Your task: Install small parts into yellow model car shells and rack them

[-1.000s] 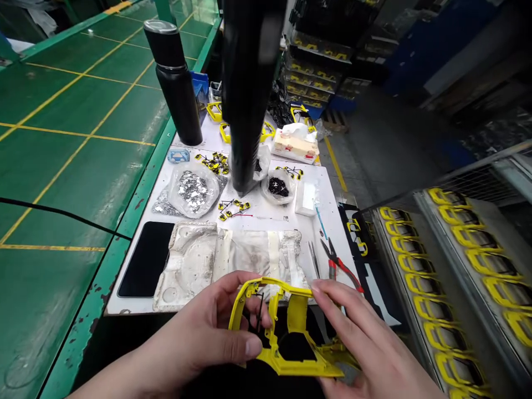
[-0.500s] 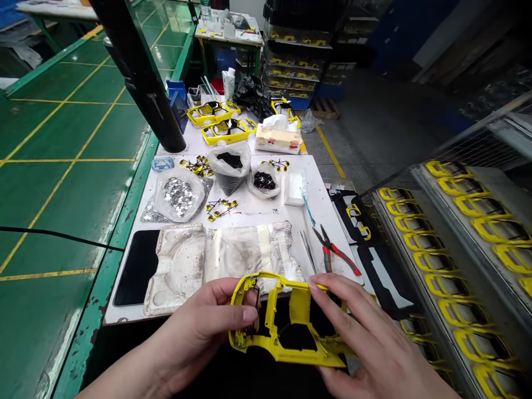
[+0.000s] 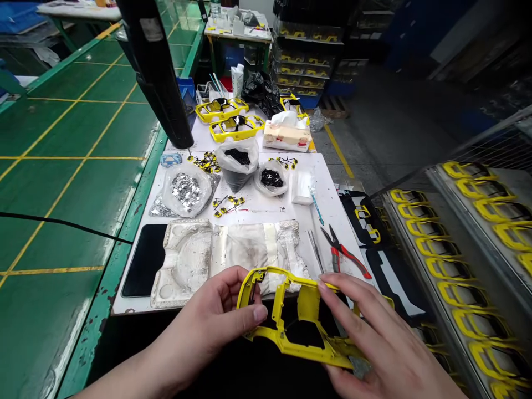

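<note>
Between my hands, over the table's near edge, I see a yellow plastic toy car body shell (image 3: 286, 344) with open window cutouts, its inner side partly showing. My left hand (image 3: 220, 310) grips its left end, thumb inside the frame and fingers behind. At the right end, my right hand (image 3: 374, 327) is wrapped round the shell, fingers along the top rim and thumb underneath. Just beyond lies a worn white foam fixture (image 3: 187, 260) with a taped pad (image 3: 245, 246). Tweezers (image 3: 315, 250) and red-handled pliers (image 3: 344, 255) rest to its right.
Bags of silver pieces (image 3: 187, 191) and black parts (image 3: 272, 178), small yellow-black parts (image 3: 228, 205) and a tissue box (image 3: 286, 136) stand on the table. A dark tablet-like panel (image 3: 143, 263) lies left. A black post (image 3: 166, 94) hangs above; racked yellow shells (image 3: 436, 249) line the right.
The view has shifted slightly, so the table sits further right. My left thumb has moved lower along the shell's left end. Both hands keep hold of the shell.
</note>
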Tool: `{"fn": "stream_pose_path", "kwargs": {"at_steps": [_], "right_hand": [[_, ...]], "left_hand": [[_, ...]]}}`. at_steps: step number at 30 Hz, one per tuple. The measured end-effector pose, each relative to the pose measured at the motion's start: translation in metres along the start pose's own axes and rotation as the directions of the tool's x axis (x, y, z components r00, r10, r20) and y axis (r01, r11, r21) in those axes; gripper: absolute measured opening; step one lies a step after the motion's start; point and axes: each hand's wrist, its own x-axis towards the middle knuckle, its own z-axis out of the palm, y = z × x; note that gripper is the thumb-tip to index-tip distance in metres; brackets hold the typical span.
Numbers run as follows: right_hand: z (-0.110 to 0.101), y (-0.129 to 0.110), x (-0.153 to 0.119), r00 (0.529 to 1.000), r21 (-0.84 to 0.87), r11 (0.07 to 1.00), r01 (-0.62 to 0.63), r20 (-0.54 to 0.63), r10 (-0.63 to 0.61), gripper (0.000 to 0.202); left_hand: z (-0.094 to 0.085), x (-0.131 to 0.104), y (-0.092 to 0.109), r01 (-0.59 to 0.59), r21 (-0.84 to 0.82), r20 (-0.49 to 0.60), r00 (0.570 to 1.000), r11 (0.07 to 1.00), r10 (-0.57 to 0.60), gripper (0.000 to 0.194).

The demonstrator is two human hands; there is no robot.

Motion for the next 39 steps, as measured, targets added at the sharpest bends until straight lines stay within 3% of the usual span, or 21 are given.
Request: {"fn": "stream_pose_path", "kwargs": {"at_steps": [6,14,17,19,21,22,24,25,27,29,32,39], "right_hand": [[-0.001,-0.002,0.011,0.999,0.025,0.999,0.030,0.014,-0.030,0.078],[-0.001,-0.005,0.035,0.993,0.076,0.990,0.115,0.026,-0.117,0.079],[0.001,-0.003,0.040,0.992,0.093,0.990,0.106,0.057,-0.112,0.082],[0.000,-0.001,0.045,0.990,0.103,0.989,0.101,0.086,-0.110,0.085],[-0.002,0.000,0.054,0.987,0.122,0.987,0.103,0.114,-0.117,0.087],[-0.002,0.001,0.060,0.985,0.131,0.986,0.100,0.127,-0.117,0.087],[-0.001,0.001,0.074,0.983,0.146,0.985,0.093,0.141,-0.114,0.086],[0.002,0.002,0.081,0.983,0.152,0.985,0.087,0.146,-0.110,0.086],[0.011,0.004,0.094,0.984,0.172,0.982,0.082,0.144,-0.107,0.085],[0.025,0.006,0.106,0.983,0.206,0.976,0.078,0.148,-0.109,0.085],[0.045,0.008,0.119,0.977,0.240,0.969,0.065,0.180,-0.110,0.090],[0.065,0.000,0.140,0.967,0.298,0.953,0.049,0.226,-0.120,0.094]], "left_hand": [[-0.002,-0.013,0.008,-0.055,0.048,-0.027,0.998,0.997,0.057,0.043],[-0.023,-0.022,0.011,0.001,0.067,-0.076,0.997,0.998,0.004,0.050],[-0.029,-0.032,0.016,-0.006,0.205,-0.097,0.995,0.979,0.027,0.046],[-0.035,-0.044,0.022,-0.082,0.365,-0.122,0.983,0.927,0.135,0.047],[-0.047,-0.055,0.027,-0.217,0.580,-0.159,0.915,0.785,0.370,0.050],[-0.055,-0.059,0.028,-0.264,0.700,-0.174,0.839,0.664,0.516,0.050],[-0.073,-0.062,0.027,-0.257,0.898,-0.128,0.624,0.358,0.771,0.039],[-0.083,-0.059,0.023,-0.228,0.951,-0.062,0.521,0.209,0.851,0.033],[-0.100,-0.049,0.013,-0.248,0.968,0.127,0.386,-0.030,0.914,0.031],[-0.110,-0.034,-0.002,-0.320,0.938,0.238,0.327,-0.130,0.914,0.039],[-0.115,-0.017,-0.024,-0.408,0.908,0.222,0.275,-0.095,0.935,0.050],[-0.115,-0.007,-0.046,-0.452,0.892,0.143,0.278,-0.002,0.950,0.072]]}}
